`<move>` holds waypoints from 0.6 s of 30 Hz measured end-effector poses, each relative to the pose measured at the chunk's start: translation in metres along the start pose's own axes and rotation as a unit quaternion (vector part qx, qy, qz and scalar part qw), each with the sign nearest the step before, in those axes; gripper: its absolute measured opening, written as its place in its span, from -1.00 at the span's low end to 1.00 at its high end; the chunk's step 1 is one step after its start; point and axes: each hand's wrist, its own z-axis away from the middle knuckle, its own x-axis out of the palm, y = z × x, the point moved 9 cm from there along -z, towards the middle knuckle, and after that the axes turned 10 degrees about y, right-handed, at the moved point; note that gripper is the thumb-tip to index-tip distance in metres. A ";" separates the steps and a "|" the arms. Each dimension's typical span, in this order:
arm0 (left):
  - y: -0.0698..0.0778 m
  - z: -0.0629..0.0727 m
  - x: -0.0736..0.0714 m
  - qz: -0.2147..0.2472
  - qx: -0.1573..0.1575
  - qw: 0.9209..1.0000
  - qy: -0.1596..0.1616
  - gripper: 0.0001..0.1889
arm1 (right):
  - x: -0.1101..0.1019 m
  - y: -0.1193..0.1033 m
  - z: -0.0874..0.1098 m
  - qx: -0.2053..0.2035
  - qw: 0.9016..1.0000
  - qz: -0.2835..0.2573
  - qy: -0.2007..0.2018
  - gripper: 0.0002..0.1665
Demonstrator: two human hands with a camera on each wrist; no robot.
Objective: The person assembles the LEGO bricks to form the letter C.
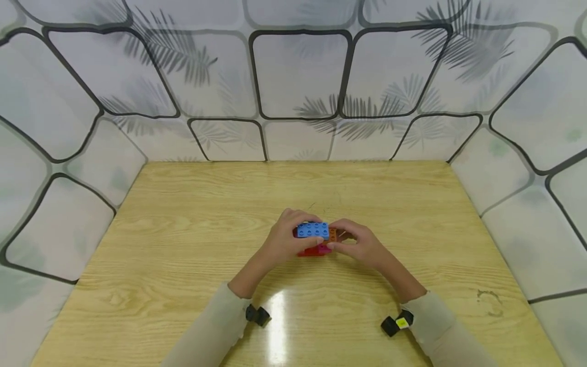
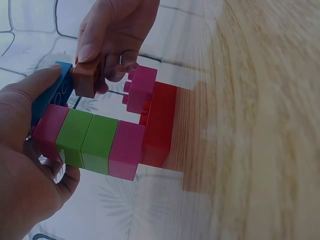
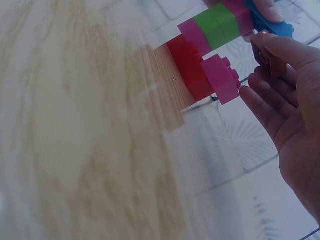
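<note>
A toy-brick build stands on the table, with a long red brick (image 2: 159, 125) as its base. At one end rises a column of pink bricks and green bricks (image 2: 86, 139), topped by a blue brick (image 1: 313, 231) that juts out sideways. A separate pink brick (image 2: 142, 90), studs up, sits at the base's other end. My left hand (image 1: 285, 237) grips the blue brick, thumb along its side and fingers behind the column's top. Between thumb and fingers my right hand (image 1: 359, 242) pinches an orange-brown brick (image 2: 87, 79), held right at the blue brick's free end, above the lone pink brick.
The wood-grain table (image 1: 192, 204) stretches around the build on all sides. Patterned white panels (image 1: 298, 76) enclose its back and both sides. Each wrist carries a small black camera (image 1: 258, 315) on a strap.
</note>
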 end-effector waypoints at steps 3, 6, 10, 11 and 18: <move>-0.001 0.000 0.000 0.001 -0.002 1.000 0.000 -0.64 | 0.001 0.001 0.000 0.001 1.000 -0.005 0.004 -0.59; -0.001 0.000 0.000 -0.002 -0.002 1.000 0.001 -0.64 | 0.001 0.002 0.000 0.007 1.000 -0.009 0.011 -0.57; 0.000 0.001 -0.001 -0.007 -0.001 1.000 0.003 -0.64 | 0.000 0.002 0.001 0.004 1.000 -0.002 0.025 -0.56; 0.000 0.001 -0.001 -0.007 -0.001 1.000 0.003 -0.64 | 0.000 0.002 0.001 0.001 1.000 0.000 0.028 -0.56; 0.000 0.001 -0.001 0.003 -0.010 1.000 0.003 -0.63 | 0.001 0.001 0.006 0.004 0.998 -0.029 0.049 -0.57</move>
